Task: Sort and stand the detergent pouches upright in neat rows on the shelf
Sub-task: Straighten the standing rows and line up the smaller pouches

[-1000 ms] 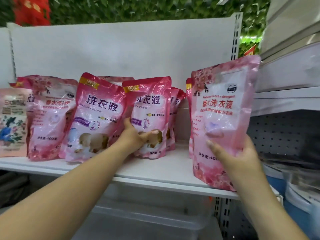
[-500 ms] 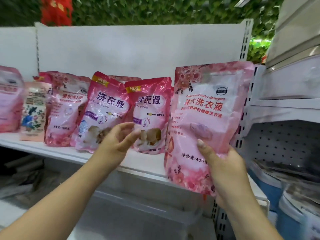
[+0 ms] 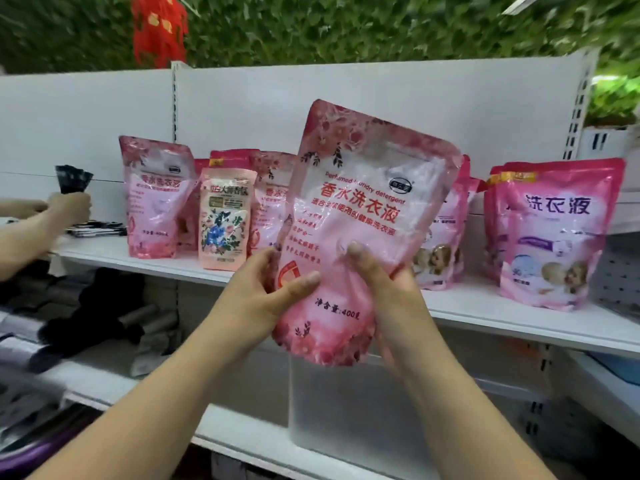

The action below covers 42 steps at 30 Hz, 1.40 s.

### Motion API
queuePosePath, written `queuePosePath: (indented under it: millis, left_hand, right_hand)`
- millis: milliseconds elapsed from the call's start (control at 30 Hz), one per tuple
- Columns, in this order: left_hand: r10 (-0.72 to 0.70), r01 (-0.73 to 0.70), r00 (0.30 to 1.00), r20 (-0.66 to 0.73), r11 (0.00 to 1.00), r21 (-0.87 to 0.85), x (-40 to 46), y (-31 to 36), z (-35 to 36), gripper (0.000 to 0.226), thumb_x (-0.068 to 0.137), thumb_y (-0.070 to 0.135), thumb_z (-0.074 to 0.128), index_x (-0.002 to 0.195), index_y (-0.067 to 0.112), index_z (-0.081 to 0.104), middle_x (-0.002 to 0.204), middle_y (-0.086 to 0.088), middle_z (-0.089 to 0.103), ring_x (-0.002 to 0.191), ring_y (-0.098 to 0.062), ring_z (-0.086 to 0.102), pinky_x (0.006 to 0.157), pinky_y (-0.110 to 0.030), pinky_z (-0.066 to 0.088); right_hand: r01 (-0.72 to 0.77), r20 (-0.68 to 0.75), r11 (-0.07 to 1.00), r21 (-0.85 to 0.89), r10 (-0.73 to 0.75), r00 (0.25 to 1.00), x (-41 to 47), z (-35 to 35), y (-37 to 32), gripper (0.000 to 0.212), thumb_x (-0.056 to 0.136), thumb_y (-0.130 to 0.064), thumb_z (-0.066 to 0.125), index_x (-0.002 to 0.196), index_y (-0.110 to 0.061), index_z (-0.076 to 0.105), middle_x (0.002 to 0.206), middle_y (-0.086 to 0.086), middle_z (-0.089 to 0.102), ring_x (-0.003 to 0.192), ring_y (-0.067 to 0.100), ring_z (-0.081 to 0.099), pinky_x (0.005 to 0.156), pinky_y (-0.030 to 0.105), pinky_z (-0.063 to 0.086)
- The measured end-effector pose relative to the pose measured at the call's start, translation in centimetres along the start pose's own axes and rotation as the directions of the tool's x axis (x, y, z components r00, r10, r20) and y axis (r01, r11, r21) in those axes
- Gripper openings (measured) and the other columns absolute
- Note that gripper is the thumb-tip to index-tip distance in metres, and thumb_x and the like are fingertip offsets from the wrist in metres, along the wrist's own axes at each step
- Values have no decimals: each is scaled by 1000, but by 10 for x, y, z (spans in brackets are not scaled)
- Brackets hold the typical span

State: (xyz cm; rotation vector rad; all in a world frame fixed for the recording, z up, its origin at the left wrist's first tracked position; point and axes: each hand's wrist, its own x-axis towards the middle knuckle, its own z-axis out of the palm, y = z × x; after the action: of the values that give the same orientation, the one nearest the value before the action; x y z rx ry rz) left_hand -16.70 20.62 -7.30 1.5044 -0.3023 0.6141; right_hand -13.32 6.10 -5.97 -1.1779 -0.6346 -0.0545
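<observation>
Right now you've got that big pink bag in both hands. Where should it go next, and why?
Probably carry the rose pouch, gripped by the left hand and right hand, leftward and stand it upright on the shelf beside the matching pouch. It has the same rose print, while the pouches on the right carry a different design.
</observation>
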Motion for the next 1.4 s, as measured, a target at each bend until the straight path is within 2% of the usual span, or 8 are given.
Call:
queuePosePath:
  millis: [300,467,667,800,933,1133,1300,1400]
  left_hand:
    - [3,-6,998,59,998,57,8,10,-128,78,35,60,82,102,32,53,101,7,70,94,-12,67,81,-34,54]
    - [-18,11,998,57,993,114,48,6,-181,63,51,61,76,102,36,48,112,2,64,103,-16,63,90,-40,51]
    - [24,-18,999,-29,977,213,94,-22,-236,90,49,55,63,128,25,32,120,-5,57,107,-21,59,91,-42,51]
    - [39,-23,999,-33,916,401,123,-35,-265,105,51,47,65,139,21,15,115,3,53,95,-8,59,80,-20,49]
    - [70,16,990,-121,804,594,143,-50,-288,103,46,54,65,132,17,23,106,8,49,93,-10,54,83,-22,42]
    - [-10,38,999,-49,781,624,162,-75,-297,111,42,68,56,133,16,19,129,-4,50,109,-23,54,93,-43,48]
    - [-102,46,994,48,758,651,165,-77,-305,115,42,72,48,137,23,4,144,-7,33,125,-27,42,101,-43,41]
    - [-163,32,969,183,823,567,167,-71,-316,112,50,65,58,136,27,-2,146,-5,30,129,-24,39,107,-40,34]
  right_hand:
    - [151,-206,987,-50,-159,966,20,134,40,80,63,-55,74,130,-22,44,121,-3,62,112,17,60,99,45,45]
    - [226,-148,960,-164,-251,957,64,176,61,31,81,-36,61,104,-38,40,102,-21,58,93,-11,56,82,16,48]
    - [258,-106,942,-216,-285,953,130,218,110,41,86,-32,58,118,-34,33,100,-28,48,82,-23,48,73,-1,35]
    - [246,-125,954,-172,-268,955,169,243,135,53,87,-27,58,133,-20,32,103,-20,51,88,-13,49,70,-1,41]
    - [158,-149,974,-163,-183,972,196,258,159,65,86,-32,59,141,-25,25,130,-5,49,116,13,51,99,29,41]
    - [48,-158,920,-388,-118,980,203,253,174,73,81,-45,59,142,-21,26,140,-1,45,128,19,43,107,44,34]
    - [-59,-192,846,-529,-51,980,201,258,176,66,81,-49,55,139,-23,35,133,-5,49,118,14,47,102,33,34]
    - [-99,-225,834,-543,-31,974,194,272,172,74,65,-59,56,130,-28,42,128,-2,56,112,21,57,99,44,44]
